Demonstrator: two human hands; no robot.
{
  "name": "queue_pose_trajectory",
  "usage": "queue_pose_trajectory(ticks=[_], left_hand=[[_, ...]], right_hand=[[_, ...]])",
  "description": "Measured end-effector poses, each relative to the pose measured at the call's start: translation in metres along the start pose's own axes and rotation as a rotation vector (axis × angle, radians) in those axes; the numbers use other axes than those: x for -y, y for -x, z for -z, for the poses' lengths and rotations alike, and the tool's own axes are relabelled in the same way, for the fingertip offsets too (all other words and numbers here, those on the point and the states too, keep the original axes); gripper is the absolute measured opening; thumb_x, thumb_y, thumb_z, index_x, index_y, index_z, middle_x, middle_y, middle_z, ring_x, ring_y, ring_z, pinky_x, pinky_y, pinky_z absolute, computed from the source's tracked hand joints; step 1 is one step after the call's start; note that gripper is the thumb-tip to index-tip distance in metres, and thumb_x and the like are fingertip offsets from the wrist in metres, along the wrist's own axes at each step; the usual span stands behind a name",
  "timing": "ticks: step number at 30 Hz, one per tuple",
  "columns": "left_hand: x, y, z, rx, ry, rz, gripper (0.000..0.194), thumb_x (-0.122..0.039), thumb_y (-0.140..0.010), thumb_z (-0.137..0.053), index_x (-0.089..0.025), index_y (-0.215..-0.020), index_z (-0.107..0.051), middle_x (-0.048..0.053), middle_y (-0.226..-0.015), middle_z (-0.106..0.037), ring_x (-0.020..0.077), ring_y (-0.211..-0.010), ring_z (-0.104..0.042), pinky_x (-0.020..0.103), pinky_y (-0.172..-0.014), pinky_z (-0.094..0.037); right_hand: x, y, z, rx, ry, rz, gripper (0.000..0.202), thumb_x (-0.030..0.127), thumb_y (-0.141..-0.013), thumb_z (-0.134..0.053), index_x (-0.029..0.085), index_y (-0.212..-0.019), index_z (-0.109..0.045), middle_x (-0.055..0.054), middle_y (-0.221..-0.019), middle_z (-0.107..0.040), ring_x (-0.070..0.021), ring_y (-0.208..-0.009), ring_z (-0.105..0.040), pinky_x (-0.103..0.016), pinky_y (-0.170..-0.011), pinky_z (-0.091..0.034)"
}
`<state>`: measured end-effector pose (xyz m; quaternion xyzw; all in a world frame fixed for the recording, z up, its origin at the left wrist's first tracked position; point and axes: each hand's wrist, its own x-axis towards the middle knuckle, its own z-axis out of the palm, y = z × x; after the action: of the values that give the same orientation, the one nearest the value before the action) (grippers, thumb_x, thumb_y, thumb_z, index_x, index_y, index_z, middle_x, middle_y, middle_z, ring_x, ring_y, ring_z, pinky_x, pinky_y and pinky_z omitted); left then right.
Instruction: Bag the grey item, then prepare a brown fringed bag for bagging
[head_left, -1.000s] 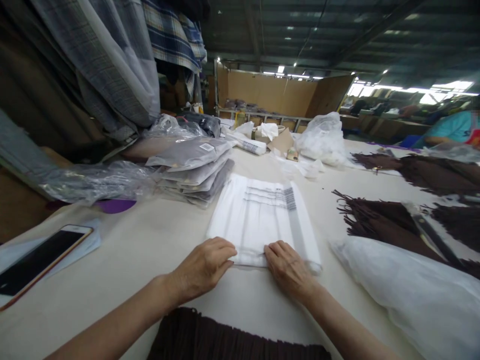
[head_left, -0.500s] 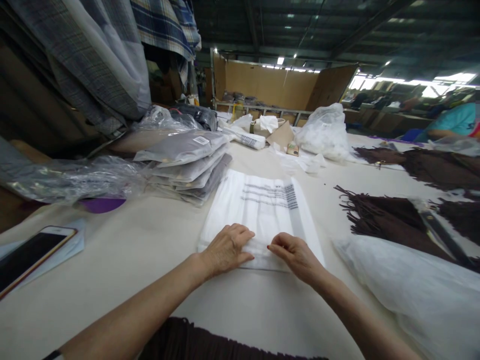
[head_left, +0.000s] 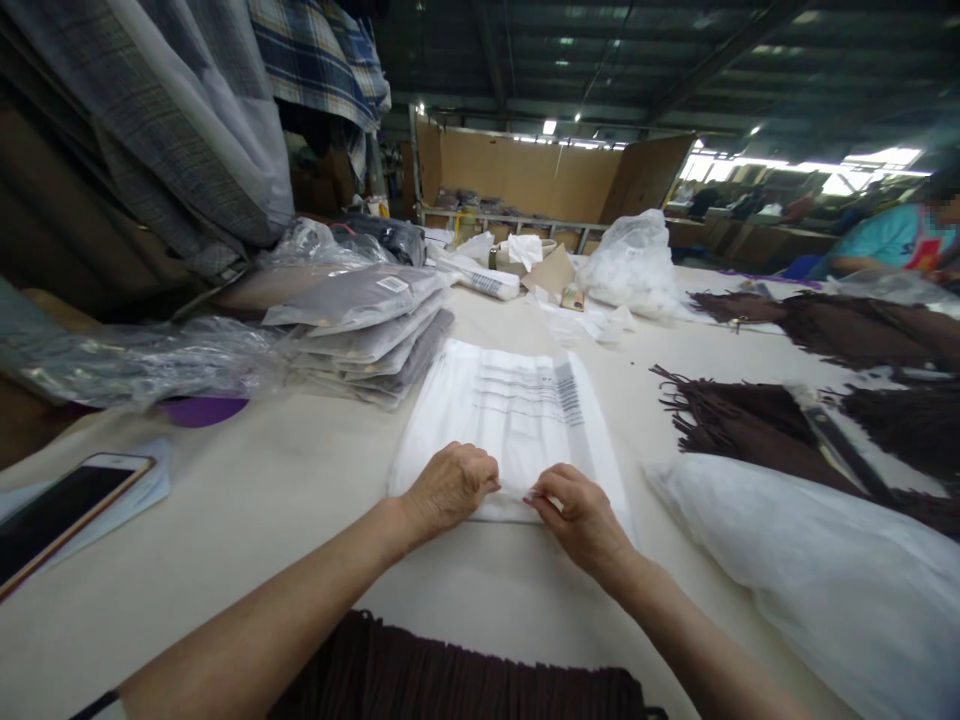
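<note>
A stack of white plastic bags [head_left: 450, 400] with black printed lines lies flat on the table in front of me. At its near edge my left hand [head_left: 454, 482] pinches the top bag's plastic, fingers closed. My right hand [head_left: 574, 508] grips the same edge a short way to the right, thumb and forefinger pressed together. Between the two hands the thin film is slightly lifted and creased. Dark brown fringed fabric [head_left: 450, 670] shows at the bottom, below my forearms.
Left of the bags stands a pile of packed grey garments [head_left: 352, 300]. A phone [head_left: 67, 510] lies at the far left. To the right are a filled white bag [head_left: 810, 560] and brown fringed pieces [head_left: 750, 425]. A co-worker [head_left: 885, 240] is at the far right.
My left hand has gone from spread fingers to a closed pinch on the bag's edge. Both hands are closer together, and the view has shifted slightly.
</note>
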<state>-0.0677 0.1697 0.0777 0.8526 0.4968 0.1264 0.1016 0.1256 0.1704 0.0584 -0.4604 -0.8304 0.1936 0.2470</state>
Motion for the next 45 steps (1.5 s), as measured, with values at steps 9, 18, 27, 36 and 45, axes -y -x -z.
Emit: queue_pose_trajectory(ticks=[9, 18, 27, 36, 45], left_hand=[[-0.031, 0.010, 0.011, 0.082, 0.019, 0.041, 0.025, -0.040, -0.083, -0.057, -0.017, -0.076, -0.065, 0.004, -0.075, -0.067, 0.0193, -0.073, -0.062, 0.030, -0.070, -0.043], [-0.043, 0.024, 0.008, 0.121, -0.164, 0.106, 0.011, -0.018, -0.080, -0.053, -0.016, -0.073, -0.062, 0.007, -0.075, -0.067, 0.0233, -0.072, -0.063, 0.032, -0.063, -0.044], [-0.010, 0.078, 0.014, 0.033, -0.361, 0.107, 0.029, 0.006, -0.074, -0.037, -0.013, -0.075, -0.059, 0.008, -0.075, -0.060, 0.0208, -0.073, -0.057, 0.032, -0.067, -0.044], [-0.001, 0.088, 0.032, -0.016, -0.470, 0.140, 0.028, 0.003, -0.078, -0.038, -0.013, -0.079, -0.061, 0.009, -0.077, -0.060, 0.0214, -0.074, -0.056, 0.033, -0.067, -0.042], [0.002, 0.097, 0.038, -0.024, -0.445, 0.280, 0.031, 0.006, -0.076, -0.036, -0.014, -0.080, -0.059, 0.009, -0.081, -0.060, 0.0218, -0.076, -0.059, 0.031, -0.065, -0.040]], right_hand=[[0.017, 0.004, 0.010, 0.097, -0.071, -0.213, 0.030, 0.013, -0.066, -0.068, 0.020, -0.054, -0.041, 0.005, -0.057, -0.047, -0.0102, -0.054, -0.042, -0.024, -0.054, -0.030], [0.035, 0.021, 0.014, 0.133, -0.249, -0.254, 0.029, 0.009, -0.059, -0.070, 0.020, -0.055, -0.043, 0.004, -0.062, -0.047, -0.0116, -0.061, -0.039, -0.027, -0.060, -0.027], [0.019, 0.053, 0.027, 0.221, -0.731, -0.424, 0.026, 0.039, -0.057, -0.069, 0.018, -0.061, -0.055, 0.003, -0.059, -0.054, -0.0108, -0.059, -0.045, -0.026, -0.059, -0.035], [0.028, 0.067, 0.030, 0.150, -0.760, -0.463, 0.028, 0.043, -0.062, -0.065, 0.018, -0.063, -0.054, 0.003, -0.059, -0.052, -0.0109, -0.059, -0.044, -0.027, -0.061, -0.036], [0.021, 0.070, 0.022, 0.016, -0.324, -0.151, 0.022, 0.038, -0.083, -0.045, 0.020, -0.070, -0.049, 0.000, -0.063, -0.048, -0.0142, -0.061, -0.041, -0.030, -0.062, -0.034]])
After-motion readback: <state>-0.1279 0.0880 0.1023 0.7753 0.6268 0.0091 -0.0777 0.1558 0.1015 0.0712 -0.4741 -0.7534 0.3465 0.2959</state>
